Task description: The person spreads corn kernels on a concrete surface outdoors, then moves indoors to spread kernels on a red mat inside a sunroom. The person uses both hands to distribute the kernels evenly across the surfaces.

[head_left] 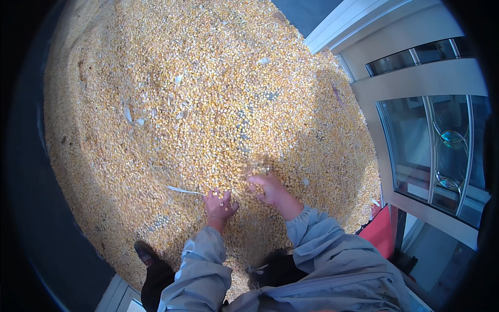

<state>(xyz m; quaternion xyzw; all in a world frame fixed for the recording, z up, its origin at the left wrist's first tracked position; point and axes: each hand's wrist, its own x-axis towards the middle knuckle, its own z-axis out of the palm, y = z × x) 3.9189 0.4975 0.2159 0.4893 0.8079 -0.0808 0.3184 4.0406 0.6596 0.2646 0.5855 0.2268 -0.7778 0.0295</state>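
Observation:
Yellow corn kernels (208, 135) spread thickly over the ground beneath both hands. My left hand (220, 207) rests on them, fingers and thumb apart, with a few loose kernels over its fingers. A pale strip of dry husk (182, 190) lies just left of its fingertips; whether they touch it I cannot tell. To the right and slightly farther off, my right hand (270, 189) reaches in among the kernels, thumb and fingers apart and bent a little. Beyond its fingertips some kernels look smeared by motion. Grey-blue sleeves cover both forearms.
Pale husk scraps (128, 114) lie scattered over the corn, with dark ground showing in thin patches. At the right stands a door with glass panes (405, 151), a red thing (378, 232) low beside it. My dark shoe (146, 253) stands on the kernels at lower left.

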